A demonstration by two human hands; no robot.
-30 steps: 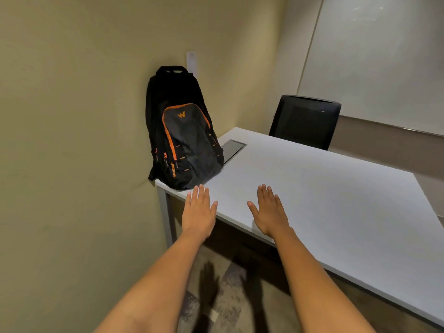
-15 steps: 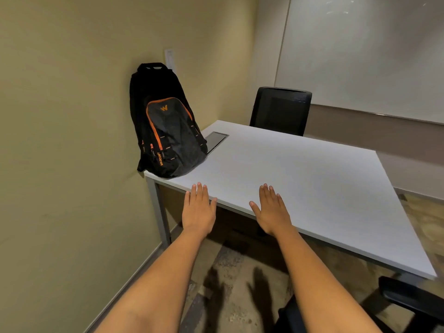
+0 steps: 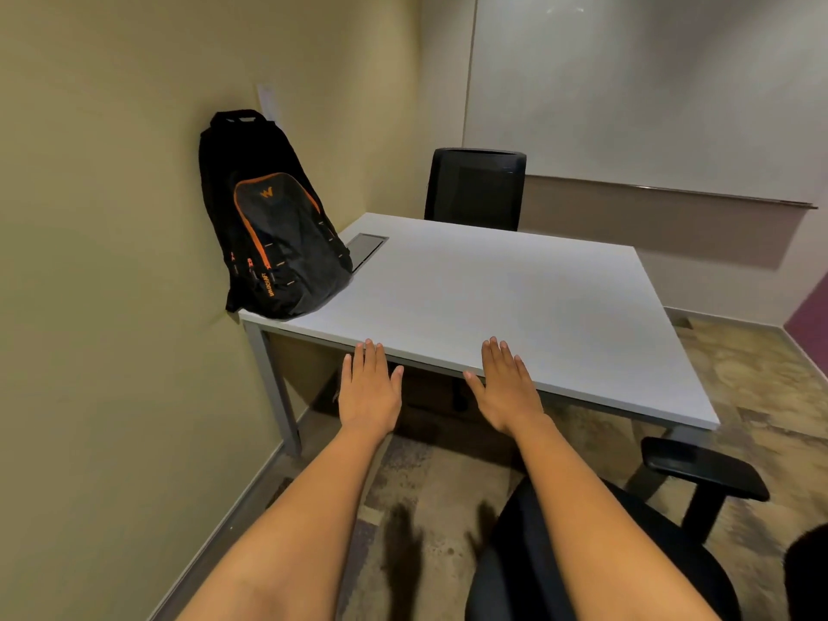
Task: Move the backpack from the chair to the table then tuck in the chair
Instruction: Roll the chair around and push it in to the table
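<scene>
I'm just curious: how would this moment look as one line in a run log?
backpack: on table, against wall | left hand, right hand: open, empty | near chair: not tucked in

Small office meeting room, white table (image 3: 515, 298), wall whiteboard (image 3: 649, 91), office chairs (image 3: 475, 188)

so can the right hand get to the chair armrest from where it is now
Probably yes. The right hand is open and empty, and the chair sits below that arm, its armrest in the open with nothing between.
</scene>
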